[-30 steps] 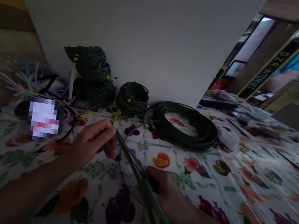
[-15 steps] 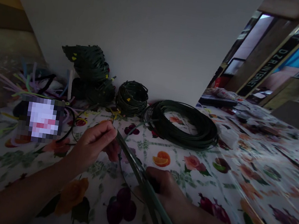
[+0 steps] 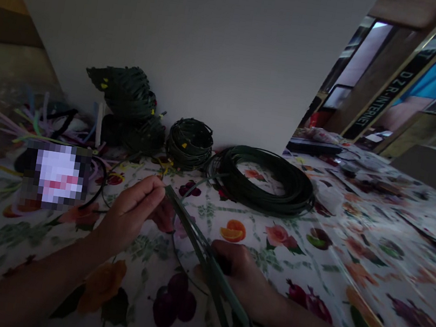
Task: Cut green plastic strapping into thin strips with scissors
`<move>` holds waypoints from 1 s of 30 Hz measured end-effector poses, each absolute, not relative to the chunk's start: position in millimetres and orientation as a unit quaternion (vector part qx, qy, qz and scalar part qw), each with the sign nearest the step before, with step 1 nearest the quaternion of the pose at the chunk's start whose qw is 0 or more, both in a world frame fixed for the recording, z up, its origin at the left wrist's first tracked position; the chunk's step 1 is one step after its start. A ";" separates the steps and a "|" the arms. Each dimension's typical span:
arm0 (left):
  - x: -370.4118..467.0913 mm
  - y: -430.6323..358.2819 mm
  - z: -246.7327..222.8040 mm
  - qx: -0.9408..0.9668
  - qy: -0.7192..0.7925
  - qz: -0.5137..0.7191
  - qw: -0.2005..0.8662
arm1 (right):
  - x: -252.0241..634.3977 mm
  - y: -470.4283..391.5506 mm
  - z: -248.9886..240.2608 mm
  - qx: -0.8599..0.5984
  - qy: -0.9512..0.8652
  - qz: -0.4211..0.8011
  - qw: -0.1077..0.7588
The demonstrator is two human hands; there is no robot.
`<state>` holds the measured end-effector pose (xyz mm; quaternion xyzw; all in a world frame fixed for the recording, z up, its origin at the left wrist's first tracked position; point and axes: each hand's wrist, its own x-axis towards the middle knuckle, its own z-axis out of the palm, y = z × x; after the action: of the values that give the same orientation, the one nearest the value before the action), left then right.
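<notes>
Several long, flat dark green strips [image 3: 192, 228] slant from the middle of the table down toward its near edge. My left hand [image 3: 137, 209] pinches their far ends between thumb and fingers. Lower down, my right hand [image 3: 240, 273] is closed around the same strips, its fingertips partly hidden behind them. A thinner strand curves below, between my two hands. Behind them lies a large coil of dark green strip [image 3: 297, 205], and from its left side a strand runs toward my left hand.
Small woven dark green baskets [image 3: 190, 145] with yellow bits stand against a pale panel [image 3: 218, 49]. At left are colourful pipe cleaners [image 3: 45, 116] and a blurred-out object [image 3: 59, 175]. A crumpled clear plastic bag [image 3: 330, 196] sits right of the coil. A fruit-and-flower tablecloth [image 3: 131, 303] covers the table.
The whole view has shifted slightly, so everything appears a little further left. Both hands keep the same hold on the strips, with no clear movement of their own.
</notes>
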<state>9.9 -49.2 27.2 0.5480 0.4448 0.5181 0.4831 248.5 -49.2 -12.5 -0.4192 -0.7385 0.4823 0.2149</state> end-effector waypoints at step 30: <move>21.1 -50.2 2.4 0.543 0.400 0.534 0.510 | 248.5 -51.2 -14.4 -0.447 -0.752 0.446 0.191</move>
<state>21.1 -50.2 2.4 0.5426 0.4001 0.5340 0.5103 248.5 -51.2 -14.4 -0.4472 -0.7516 0.4457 0.1909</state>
